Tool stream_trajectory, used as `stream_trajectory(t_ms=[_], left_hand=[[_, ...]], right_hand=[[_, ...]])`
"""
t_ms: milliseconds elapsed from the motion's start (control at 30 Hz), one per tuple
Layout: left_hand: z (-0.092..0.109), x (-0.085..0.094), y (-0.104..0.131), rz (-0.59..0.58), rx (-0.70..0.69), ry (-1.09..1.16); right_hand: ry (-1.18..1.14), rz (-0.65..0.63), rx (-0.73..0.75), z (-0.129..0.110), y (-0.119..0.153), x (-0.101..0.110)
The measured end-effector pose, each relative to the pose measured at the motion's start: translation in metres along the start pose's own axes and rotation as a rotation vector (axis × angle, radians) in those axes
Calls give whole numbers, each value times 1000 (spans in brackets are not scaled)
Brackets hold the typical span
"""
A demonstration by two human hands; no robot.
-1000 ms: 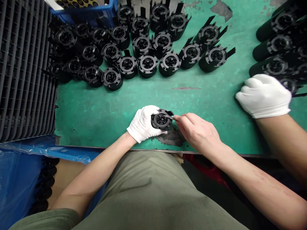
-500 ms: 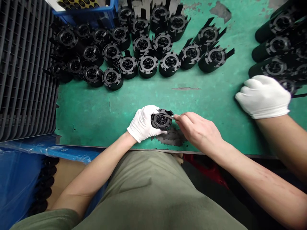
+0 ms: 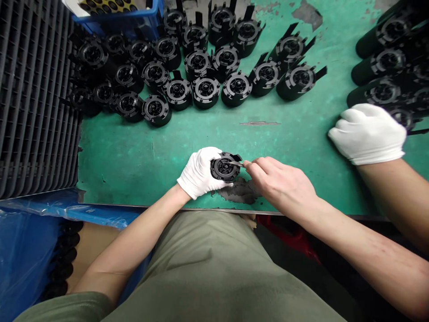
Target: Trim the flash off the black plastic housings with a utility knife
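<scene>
At the far left a dark ribbed panel [image 3: 33,98] lay along the edge of the green bench [image 3: 134,152], with blue plastic sheeting [image 3: 30,241] below it. A blue crate [image 3: 134,15] stood at the upper left of the bench, and a crowd of round black moulded parts [image 3: 197,58] stood closely packed in front of it, several touching their neighbours.

Near the front edge of the bench, the left hand [image 3: 198,172], in a white glove, gripped a single black round part [image 3: 225,167], its fingers wrapped round the part's left side and holding it just above the bench surface, face up. The bare right hand [image 3: 279,185] met the part from the right; its fingers were pinched narrow on a small thin metal tool [image 3: 237,163], the tip of which touched the part's face. A worn dark patch [image 3: 239,192] showed on the bench directly beneath.

Further right, a co-worker's hand [image 3: 368,133] in a white glove rested closed on the bench beside a second group of black parts [image 3: 389,62]; what it held could not be determined.
</scene>
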State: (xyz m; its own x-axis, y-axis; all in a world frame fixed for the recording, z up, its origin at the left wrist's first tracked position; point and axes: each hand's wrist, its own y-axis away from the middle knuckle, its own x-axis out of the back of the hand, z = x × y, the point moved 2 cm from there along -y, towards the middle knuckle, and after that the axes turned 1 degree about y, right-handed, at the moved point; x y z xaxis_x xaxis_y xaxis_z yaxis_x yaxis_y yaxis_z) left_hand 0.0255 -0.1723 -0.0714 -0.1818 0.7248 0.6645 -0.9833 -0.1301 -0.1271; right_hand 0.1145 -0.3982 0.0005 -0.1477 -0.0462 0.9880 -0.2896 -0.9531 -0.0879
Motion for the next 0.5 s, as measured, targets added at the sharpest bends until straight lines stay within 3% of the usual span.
stream_trajectory(t_ms=[133, 367, 500], left_hand=[[2, 1, -2, -4, -1, 21], [-1, 2, -1, -5, -4, 22], [-1, 1, -1, 11, -18, 29]], right_hand=[[-15, 24, 39, 7, -2, -1], [-94, 36, -72, 12, 0, -13], [-65, 19, -31, 11, -1, -9]])
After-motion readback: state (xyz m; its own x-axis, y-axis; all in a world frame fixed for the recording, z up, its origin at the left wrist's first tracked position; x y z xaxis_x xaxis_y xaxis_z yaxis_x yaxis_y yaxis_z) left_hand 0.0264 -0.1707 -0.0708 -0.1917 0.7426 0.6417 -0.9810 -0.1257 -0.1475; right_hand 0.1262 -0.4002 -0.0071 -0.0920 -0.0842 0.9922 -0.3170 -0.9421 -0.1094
